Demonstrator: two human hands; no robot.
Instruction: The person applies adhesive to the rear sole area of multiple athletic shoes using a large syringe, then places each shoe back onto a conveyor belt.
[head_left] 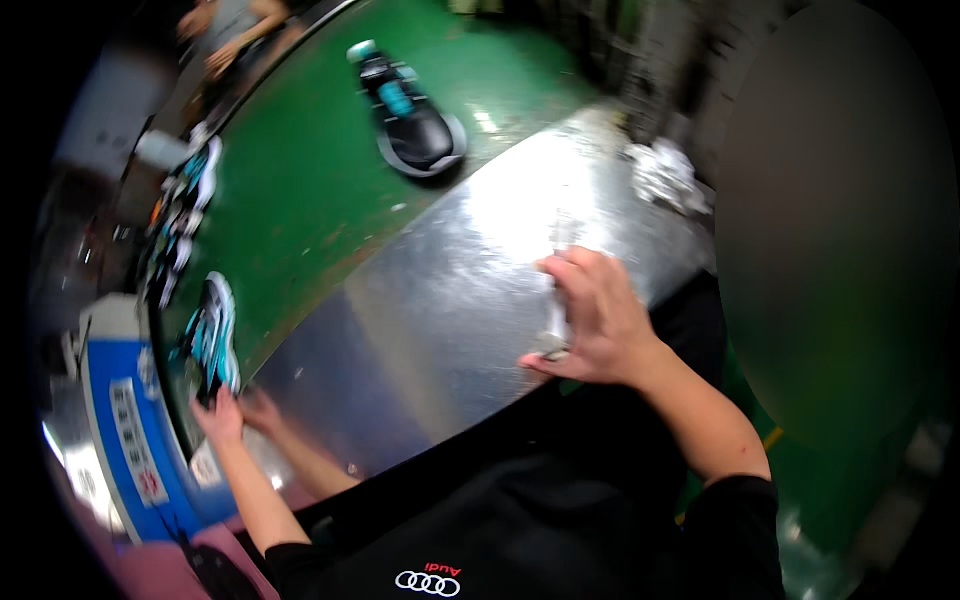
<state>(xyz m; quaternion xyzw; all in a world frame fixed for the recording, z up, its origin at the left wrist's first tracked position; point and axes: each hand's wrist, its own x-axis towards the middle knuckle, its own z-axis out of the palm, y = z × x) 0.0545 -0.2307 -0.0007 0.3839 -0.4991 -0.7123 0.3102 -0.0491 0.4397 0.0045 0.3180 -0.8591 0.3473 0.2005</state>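
Two bare hands work at the metal bench [400, 290], set well apart. At the near left, the left hand [222, 415] has its fingers against the dark near end of a black, turquoise and white shoe [215, 330]; blur hides how firmly they close, so I cannot tell whether it is gripped. Further right, over the bench, the right hand [598, 315] spans wide between thumb and fingertips and holds a narrow pale piece [557, 322], which is probably clear or glossy, though the blur makes that hard to judge.

That piece looks light and thin, perhaps slick, so a gentle pinch at its two ends should suit it without bending it. The shoe lies at the left edge of the green surface [300, 260], beyond the bench's left end. It should be light, with a soft upper that gives under pressure and a stiffer sole; the heel or the sole's edge would make a surer hold than the upper.

Further off on the left is a cluster of similar shoes [190, 205], and a crumpled white bundle [665, 178] sits at the bench's far right. A second black and turquoise shoe [420, 135] lies on the green surface past the bench's far edge. Farthest left, another person's hand [222, 60] shows.
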